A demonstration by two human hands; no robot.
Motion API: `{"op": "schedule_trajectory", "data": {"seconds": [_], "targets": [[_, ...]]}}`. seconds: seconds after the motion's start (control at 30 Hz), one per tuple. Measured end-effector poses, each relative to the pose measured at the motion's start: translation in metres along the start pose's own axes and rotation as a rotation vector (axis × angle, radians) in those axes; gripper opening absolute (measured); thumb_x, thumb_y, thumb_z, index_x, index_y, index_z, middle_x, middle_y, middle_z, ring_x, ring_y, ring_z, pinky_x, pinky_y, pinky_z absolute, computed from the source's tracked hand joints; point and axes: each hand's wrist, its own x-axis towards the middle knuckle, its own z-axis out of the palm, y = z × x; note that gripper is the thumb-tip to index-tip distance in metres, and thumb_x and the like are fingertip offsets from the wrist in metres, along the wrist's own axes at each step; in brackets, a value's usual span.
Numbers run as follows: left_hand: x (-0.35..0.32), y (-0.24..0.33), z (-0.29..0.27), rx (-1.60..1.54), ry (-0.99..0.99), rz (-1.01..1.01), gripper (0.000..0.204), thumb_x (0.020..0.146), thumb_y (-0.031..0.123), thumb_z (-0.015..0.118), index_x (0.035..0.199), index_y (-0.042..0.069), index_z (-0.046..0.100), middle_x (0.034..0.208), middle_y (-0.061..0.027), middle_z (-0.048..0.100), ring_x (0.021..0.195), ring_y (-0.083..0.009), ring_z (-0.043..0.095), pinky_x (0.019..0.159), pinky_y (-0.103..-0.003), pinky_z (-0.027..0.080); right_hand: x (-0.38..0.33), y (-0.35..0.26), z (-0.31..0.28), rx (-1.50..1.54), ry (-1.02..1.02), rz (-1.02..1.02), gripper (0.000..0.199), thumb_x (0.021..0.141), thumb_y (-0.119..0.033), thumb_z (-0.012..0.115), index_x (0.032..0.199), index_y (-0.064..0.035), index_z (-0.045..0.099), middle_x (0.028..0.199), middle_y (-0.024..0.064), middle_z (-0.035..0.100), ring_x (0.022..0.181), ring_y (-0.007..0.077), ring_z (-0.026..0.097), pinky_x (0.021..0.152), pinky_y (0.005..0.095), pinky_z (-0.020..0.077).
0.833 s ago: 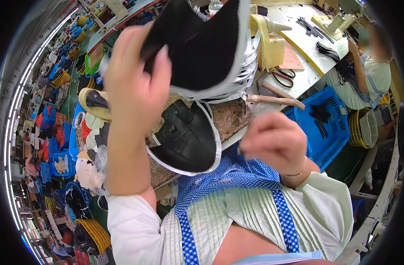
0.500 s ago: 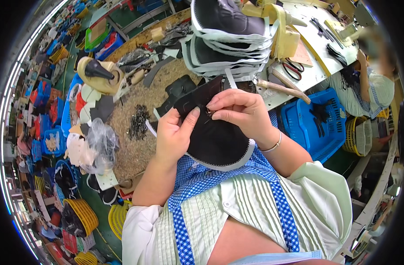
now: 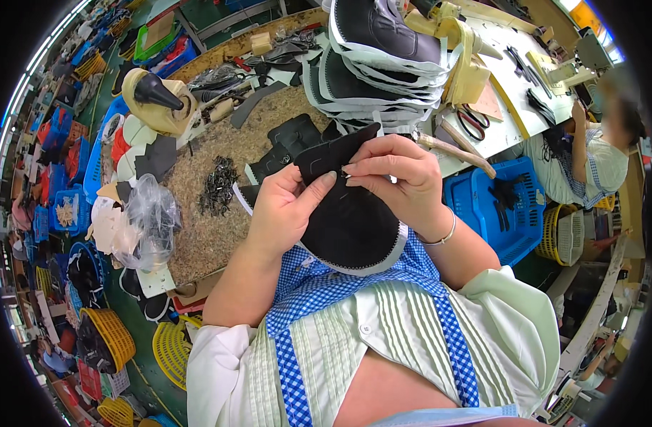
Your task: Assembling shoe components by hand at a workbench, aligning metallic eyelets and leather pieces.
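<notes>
A black shoe upper (image 3: pixel 354 231) with a pale zigzag-stitched edge is held up in front of my apron. My left hand (image 3: pixel 287 206) grips its left side, thumb lying on the black material. My right hand (image 3: pixel 404 174) pinches near the upper's top flap, finger and thumb close together; a small dark piece may sit at the fingertips, too small to make out. Behind the hands, more black cut pieces (image 3: pixel 291 136) lie on the speckled work board (image 3: pixel 222 142). To the left of them is a heap of small shiny black fittings (image 3: pixel 219 186).
A tall stack of shoe uppers (image 3: pixel 383 75) stands beyond my hands. Red-handled scissors (image 3: pixel 473 122) and a wooden-handled hammer (image 3: pixel 457 155) lie to its right. A blue basket (image 3: pixel 500 213) is at right, near a co-worker (image 3: pixel 589 156). A clear plastic bag (image 3: pixel 149 217) sits at left.
My view has shifted slightly. The upper's top flap now leans more to the right, and my right fingers remain pinched at it. My left hand keeps its grip.
</notes>
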Motion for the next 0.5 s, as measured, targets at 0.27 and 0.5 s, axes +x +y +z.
{"op": "schedule_trajectory", "data": {"seconds": [0.27, 0.5], "targets": [[-0.002, -0.007, 0.004, 0.439, 0.099, 0.216, 0.017, 0.093, 0.01, 0.058, 0.102, -0.004, 0.063, 0.09, -0.0093, 0.065, 0.077, -0.0161, 0.061, 0.07, -0.025, 0.047, 0.002, 0.002, -0.009, -0.005, -0.126, 0.037, 0.018, 0.066, 0.001, 0.076, 0.083, -0.0039, 0.071, 0.085, 0.0063, 0.063, 0.073, 0.0188, 0.064, 0.065, 0.0277, 0.0526], [-0.004, -0.015, 0.008, 0.615, 0.14, 0.407, 0.022, 0.083, 0.009, 0.07, 0.099, -0.004, 0.063, 0.092, -0.0133, 0.065, 0.077, -0.0216, 0.064, 0.07, -0.028, 0.05, 0.006, -0.001, -0.015, 0.083, -0.21, 0.143, 0.017, 0.069, 0.004, 0.073, 0.083, -0.0036, 0.071, 0.084, 0.0057, 0.061, 0.077, 0.0169, 0.062, 0.068, 0.0268, 0.0508]]}}
